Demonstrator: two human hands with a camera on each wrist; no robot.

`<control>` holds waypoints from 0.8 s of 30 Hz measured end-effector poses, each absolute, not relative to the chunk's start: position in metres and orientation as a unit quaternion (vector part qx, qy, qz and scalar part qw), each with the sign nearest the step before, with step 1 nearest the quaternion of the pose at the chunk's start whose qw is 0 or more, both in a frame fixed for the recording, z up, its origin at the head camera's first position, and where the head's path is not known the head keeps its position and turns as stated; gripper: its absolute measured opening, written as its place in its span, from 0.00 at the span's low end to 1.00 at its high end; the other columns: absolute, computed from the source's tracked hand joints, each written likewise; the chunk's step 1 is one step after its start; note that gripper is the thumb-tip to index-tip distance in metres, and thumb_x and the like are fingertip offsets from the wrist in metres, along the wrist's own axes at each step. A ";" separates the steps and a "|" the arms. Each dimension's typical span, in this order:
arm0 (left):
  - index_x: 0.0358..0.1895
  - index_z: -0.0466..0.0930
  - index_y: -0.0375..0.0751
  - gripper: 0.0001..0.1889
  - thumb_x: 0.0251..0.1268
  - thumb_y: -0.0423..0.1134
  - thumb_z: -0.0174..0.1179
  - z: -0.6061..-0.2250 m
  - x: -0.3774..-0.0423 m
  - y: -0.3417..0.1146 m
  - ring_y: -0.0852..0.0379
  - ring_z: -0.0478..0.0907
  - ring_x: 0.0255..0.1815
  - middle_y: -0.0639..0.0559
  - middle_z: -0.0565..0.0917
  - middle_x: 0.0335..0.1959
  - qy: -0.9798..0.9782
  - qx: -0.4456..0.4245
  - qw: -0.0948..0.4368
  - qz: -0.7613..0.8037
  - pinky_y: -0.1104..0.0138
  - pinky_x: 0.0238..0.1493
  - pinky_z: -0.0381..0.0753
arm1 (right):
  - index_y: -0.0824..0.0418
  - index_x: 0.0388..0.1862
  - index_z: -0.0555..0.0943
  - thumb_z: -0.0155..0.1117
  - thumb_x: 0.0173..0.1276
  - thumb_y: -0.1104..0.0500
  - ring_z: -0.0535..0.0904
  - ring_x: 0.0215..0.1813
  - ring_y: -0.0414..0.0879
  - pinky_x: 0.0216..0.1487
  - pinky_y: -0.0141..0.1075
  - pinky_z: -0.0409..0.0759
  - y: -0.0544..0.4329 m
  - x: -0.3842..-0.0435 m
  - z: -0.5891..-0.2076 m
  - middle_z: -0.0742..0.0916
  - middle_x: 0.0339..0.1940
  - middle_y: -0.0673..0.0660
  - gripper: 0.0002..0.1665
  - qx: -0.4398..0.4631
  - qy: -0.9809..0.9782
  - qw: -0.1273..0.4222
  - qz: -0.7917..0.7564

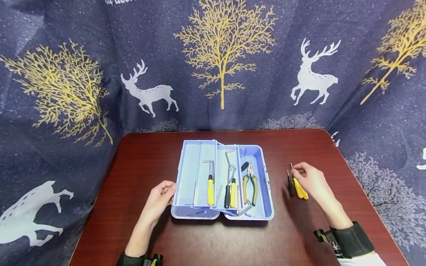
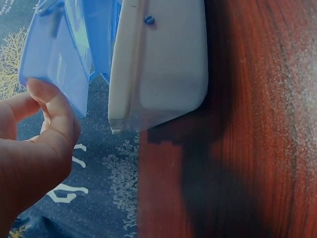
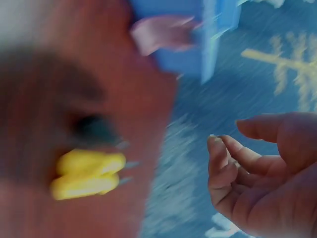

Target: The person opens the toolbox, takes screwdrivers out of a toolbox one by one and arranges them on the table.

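Observation:
A light blue toolbox stands unfolded on the table. My left hand is at its left side, thumb and fingers pinching the edge of the raised tray. To the right of the box lie yellow-handled screwdrivers and a black-handled screwdriver, their shafts pointing away. My right hand hovers over the yellow handles. In the right wrist view its fingers are loosely bent, the thumb apart from the fingertips and nothing between them; that view is blurred.
Inside the box lie a yellow screwdriver, another yellow one, a black screwdriver, several L-shaped hex keys and pliers. The dark red table ends at a patterned curtain behind.

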State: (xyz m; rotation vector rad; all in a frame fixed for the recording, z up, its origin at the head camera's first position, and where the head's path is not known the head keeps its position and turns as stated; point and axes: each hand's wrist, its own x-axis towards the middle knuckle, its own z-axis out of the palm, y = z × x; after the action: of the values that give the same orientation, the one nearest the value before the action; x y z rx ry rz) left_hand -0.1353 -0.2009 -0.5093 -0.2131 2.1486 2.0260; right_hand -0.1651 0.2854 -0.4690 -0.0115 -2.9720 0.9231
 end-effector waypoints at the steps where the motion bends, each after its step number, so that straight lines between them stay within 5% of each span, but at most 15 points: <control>1: 0.48 0.76 0.24 0.10 0.78 0.31 0.57 -0.509 -0.136 -0.201 0.61 0.76 0.27 0.52 0.81 0.27 0.723 -0.072 0.090 0.681 0.71 0.30 0.78 | 0.70 0.52 0.82 0.61 0.77 0.58 0.87 0.48 0.65 0.49 0.59 0.82 0.278 -0.165 -0.461 0.89 0.46 0.68 0.16 0.006 -0.955 0.019 0.297; 11: 0.49 0.76 0.24 0.10 0.78 0.32 0.57 -0.509 -0.138 -0.201 0.61 0.76 0.27 0.51 0.82 0.28 0.721 -0.074 0.092 0.682 0.71 0.30 0.79 | 0.59 0.47 0.87 0.66 0.74 0.60 0.80 0.35 0.42 0.35 0.38 0.78 0.189 -0.172 -0.404 0.88 0.35 0.50 0.07 0.141 -0.943 0.030 0.298; 24: 0.49 0.77 0.25 0.10 0.77 0.33 0.58 -0.507 -0.136 -0.198 0.61 0.75 0.26 0.53 0.81 0.27 0.721 -0.081 0.092 0.682 0.72 0.29 0.78 | 0.61 0.41 0.86 0.68 0.72 0.63 0.83 0.38 0.45 0.41 0.37 0.82 0.090 -0.181 -0.403 0.88 0.35 0.52 0.03 0.308 -0.914 -0.008 0.263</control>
State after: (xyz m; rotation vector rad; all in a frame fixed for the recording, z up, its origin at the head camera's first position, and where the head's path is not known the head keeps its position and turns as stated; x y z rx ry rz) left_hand -0.1360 -0.1984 -0.5070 -0.2413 2.1405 2.0260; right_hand -0.1812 0.0897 -0.4033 0.9720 -2.8860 0.8309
